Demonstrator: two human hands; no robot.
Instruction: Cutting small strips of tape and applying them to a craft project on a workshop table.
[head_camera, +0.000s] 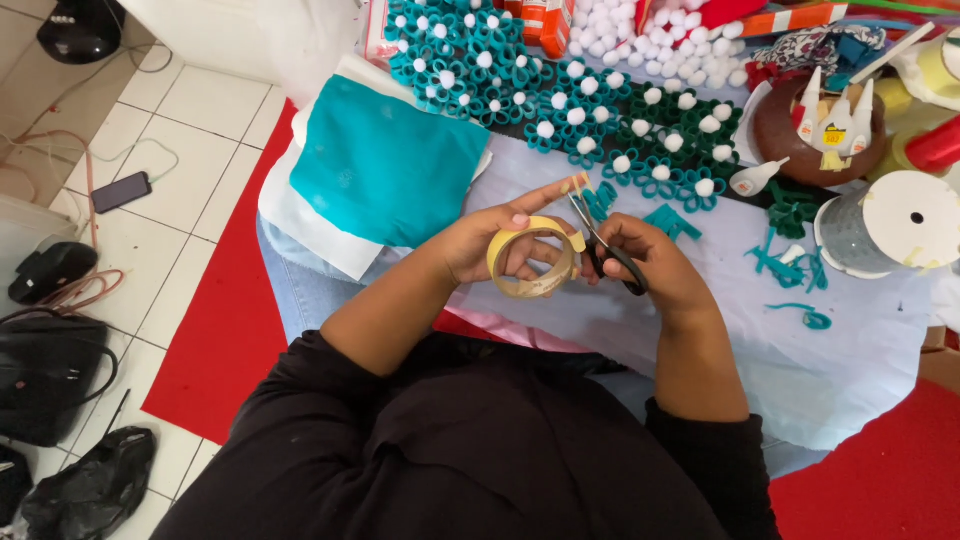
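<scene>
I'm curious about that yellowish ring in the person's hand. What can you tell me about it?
The tape roll is a thin, pale yellow ring of tape, nearly used up, with an open middle. The left hand holds it upright over the pale cloth, fingers through the hole. A short strip is pulled up from it, and the scissors in the right hand meet that strip.

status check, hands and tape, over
Left hand holds tape roll, strip pulled out. Right hand has scissors at the strip. Nothing in the way.
</scene>
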